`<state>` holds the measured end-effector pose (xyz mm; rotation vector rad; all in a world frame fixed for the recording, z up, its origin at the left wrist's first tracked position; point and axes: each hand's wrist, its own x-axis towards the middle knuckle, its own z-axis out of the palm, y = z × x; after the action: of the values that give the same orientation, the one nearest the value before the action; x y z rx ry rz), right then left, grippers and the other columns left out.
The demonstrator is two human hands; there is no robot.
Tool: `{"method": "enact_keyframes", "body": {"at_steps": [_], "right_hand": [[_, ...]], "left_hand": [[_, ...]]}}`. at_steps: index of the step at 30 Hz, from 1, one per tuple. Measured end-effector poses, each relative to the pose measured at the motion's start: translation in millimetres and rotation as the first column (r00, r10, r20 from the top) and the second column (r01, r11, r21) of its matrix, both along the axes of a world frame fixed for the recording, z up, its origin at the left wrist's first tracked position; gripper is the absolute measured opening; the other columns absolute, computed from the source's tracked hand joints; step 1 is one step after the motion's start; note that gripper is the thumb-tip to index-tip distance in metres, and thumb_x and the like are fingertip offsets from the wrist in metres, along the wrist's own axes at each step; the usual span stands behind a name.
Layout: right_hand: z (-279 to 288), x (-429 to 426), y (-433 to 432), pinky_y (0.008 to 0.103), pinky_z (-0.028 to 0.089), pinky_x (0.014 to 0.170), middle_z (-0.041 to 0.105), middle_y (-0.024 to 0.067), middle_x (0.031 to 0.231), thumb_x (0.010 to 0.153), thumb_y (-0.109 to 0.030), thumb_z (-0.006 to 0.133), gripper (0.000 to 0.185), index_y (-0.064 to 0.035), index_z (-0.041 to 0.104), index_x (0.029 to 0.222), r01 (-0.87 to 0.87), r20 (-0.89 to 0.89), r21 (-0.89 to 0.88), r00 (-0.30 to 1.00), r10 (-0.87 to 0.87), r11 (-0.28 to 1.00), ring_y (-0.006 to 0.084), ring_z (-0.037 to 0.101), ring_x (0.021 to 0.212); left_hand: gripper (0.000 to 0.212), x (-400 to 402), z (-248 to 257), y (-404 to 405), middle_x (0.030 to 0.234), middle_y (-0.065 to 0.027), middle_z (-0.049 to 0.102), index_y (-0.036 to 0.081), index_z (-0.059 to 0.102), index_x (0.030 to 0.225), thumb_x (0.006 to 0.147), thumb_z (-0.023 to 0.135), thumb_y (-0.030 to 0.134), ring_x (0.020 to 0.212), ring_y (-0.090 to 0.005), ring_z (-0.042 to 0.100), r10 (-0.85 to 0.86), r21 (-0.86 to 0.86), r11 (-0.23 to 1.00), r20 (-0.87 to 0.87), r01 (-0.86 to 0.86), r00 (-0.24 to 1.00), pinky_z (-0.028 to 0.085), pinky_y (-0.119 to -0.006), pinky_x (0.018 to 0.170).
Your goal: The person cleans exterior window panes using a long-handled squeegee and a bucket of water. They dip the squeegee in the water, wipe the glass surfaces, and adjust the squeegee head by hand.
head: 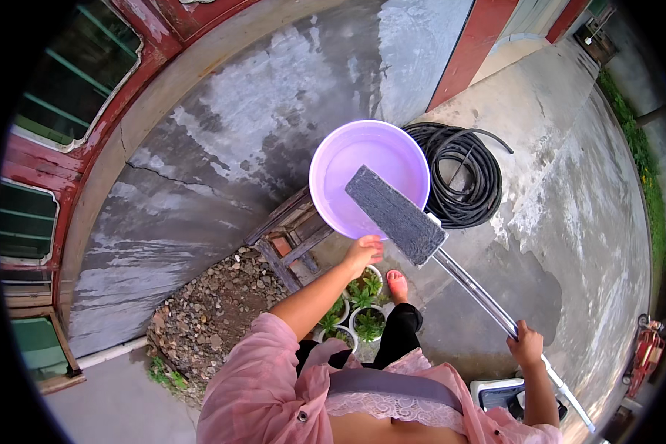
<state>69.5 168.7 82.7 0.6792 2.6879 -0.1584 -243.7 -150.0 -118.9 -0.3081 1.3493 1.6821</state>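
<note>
My right hand (pixel 526 343) grips the metal pole (pixel 477 291) of a flat mop. The mop's grey fabric pad (pixel 397 215) faces up, slanting over the near right part of a purple plastic basin (pixel 317 191). Liquid appears to stand in the basin. Just below the basin's near rim is my left hand (pixel 364 255), with nothing seen in its loosely bent, parted fingers. Whether it touches the rim is hard to tell. An old wooden stool or frame (pixel 305 247) shows partly under the basin's left side.
A coiled black hose (pixel 488 188) lies right of the basin. Several white pots of green plants (pixel 368 324) stand by my foot. Rubble (pixel 216 316) lies along the wall (pixel 211 161) at left. A white and dark bucket (pixel 491 384) is near my right arm. The concrete has a wet patch (pixel 524 283).
</note>
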Motion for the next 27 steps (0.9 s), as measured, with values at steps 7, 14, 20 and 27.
{"method": "enact_keyframes", "body": {"at_steps": [7, 14, 20, 27], "right_hand": [[52.9, -69.2, 21.8, 0.0460, 0.047, 0.064, 0.061, 0.0163, 0.069, 0.067, -0.016, 0.059, 0.023, -0.0070, 0.049, 0.085, -0.022, 0.295, 0.073, 0.956, 0.000, 0.997, 0.0371, 0.060, 0.067], [85.3, -119.0, 36.3, 0.0462, 0.046, 0.066, 0.060, 0.0184, 0.069, 0.067, -0.013, 0.060, 0.022, -0.0043, 0.049, 0.085, -0.033, 0.395, 0.179, 0.918, -0.041, 0.983, 0.0377, 0.059, 0.069], [102.6, -142.3, 33.0, 0.0459, 0.045, 0.065, 0.059, 0.0181, 0.065, 0.066, -0.014, 0.058, 0.018, -0.0036, 0.051, 0.079, 0.030, 0.434, 0.141, 0.896, -0.089, 0.990, 0.0378, 0.058, 0.068], [112.9, -145.4, 17.4, 0.0460, 0.045, 0.064, 0.058, 0.0195, 0.063, 0.067, -0.014, 0.059, 0.017, -0.0030, 0.051, 0.076, 0.040, 0.424, 0.135, 0.901, -0.094, 0.990, 0.0393, 0.057, 0.066]], "left_hand": [[0.025, -133.7, -144.2, -19.5, 0.097, -0.0096, 0.059, 0.003, 0.054, 0.106, 0.083, 0.051, 0.012, 0.085, -0.0200, 0.057, 0.446, -0.312, 0.702, -0.509, -0.640, 0.737, 0.048, -0.035, 0.071], [0.029, -139.6, -121.9, 25.3, 0.095, -0.0152, 0.064, 0.001, 0.062, 0.092, 0.088, 0.046, 0.024, 0.091, -0.0286, 0.060, 0.507, 0.481, 0.345, 0.627, -0.806, 0.591, 0.047, -0.040, 0.084], [0.043, -55.8, 42.0, 109.8, 0.125, -0.0117, 0.051, 0.002, 0.053, 0.118, 0.094, 0.033, 0.032, 0.125, -0.0271, 0.038, 0.111, 0.476, 0.843, -0.611, 0.251, 0.784, 0.021, -0.042, 0.105], [0.047, -96.5, -35.7, 94.2, 0.138, -0.0125, 0.033, 0.012, 0.036, 0.133, 0.093, 0.034, 0.037, 0.130, -0.0297, 0.026, -0.435, -0.440, 0.898, -0.883, 0.013, 0.176, 0.016, -0.048, 0.105]]}}
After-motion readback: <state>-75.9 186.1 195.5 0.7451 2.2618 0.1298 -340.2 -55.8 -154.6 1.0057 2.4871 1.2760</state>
